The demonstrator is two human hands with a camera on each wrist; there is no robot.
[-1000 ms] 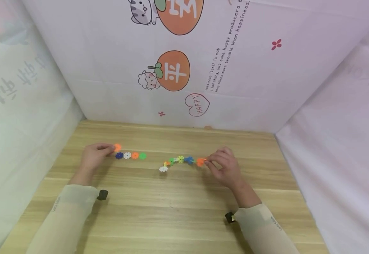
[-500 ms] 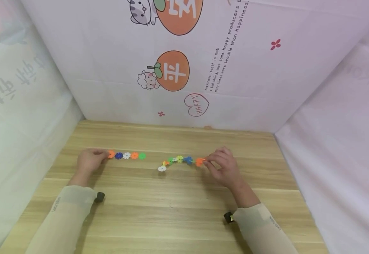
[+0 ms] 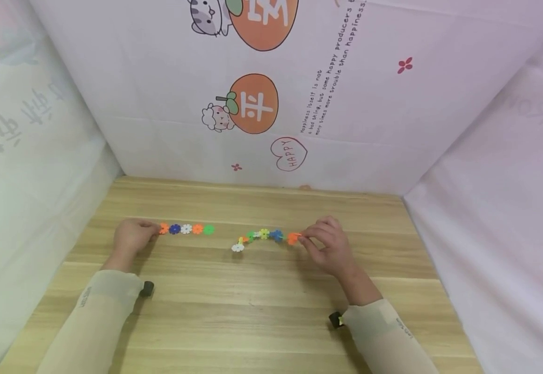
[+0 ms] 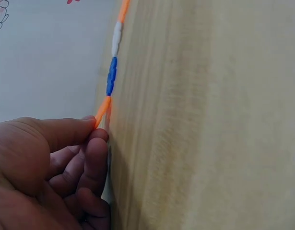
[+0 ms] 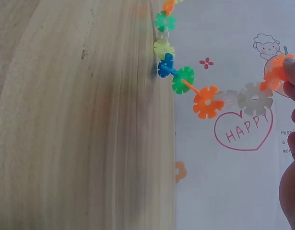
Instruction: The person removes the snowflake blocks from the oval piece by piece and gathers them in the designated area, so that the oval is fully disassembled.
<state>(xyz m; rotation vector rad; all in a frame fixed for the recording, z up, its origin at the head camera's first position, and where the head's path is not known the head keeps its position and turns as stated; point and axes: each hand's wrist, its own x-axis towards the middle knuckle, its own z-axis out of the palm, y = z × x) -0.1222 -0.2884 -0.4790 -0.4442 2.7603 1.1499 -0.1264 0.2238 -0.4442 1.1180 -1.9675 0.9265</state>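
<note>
My left hand (image 3: 130, 241) pinches an orange snowflake disc (image 3: 164, 228) between thumb and fingers. This disc meets the left end of a row, against a dark blue snowflake disc (image 3: 174, 229); white, orange and green ones follow. In the left wrist view the held orange disc (image 4: 103, 111) tilts up from the blue disc (image 4: 112, 76). Whether these two interlock I cannot tell. My right hand (image 3: 329, 246) grips the orange end (image 5: 277, 72) of a linked snowflake-disc chain (image 3: 264, 234). The chain hangs from it in a curve, and a white disc (image 3: 237, 248) forms its far end.
Both rows are over a wood-grain table (image 3: 252, 311). A white printed cloth (image 3: 355, 156) stands behind the table, with plain cloth sides (image 3: 495, 234) left and right. A dark wrist camera (image 3: 147, 289) juts from the left sleeve, another camera (image 3: 335, 319) from the right.
My left hand has brought the orange disc down and slightly left, from above the row to its left end beside the dark blue disc. My right hand has stayed nearly still with the chain.
</note>
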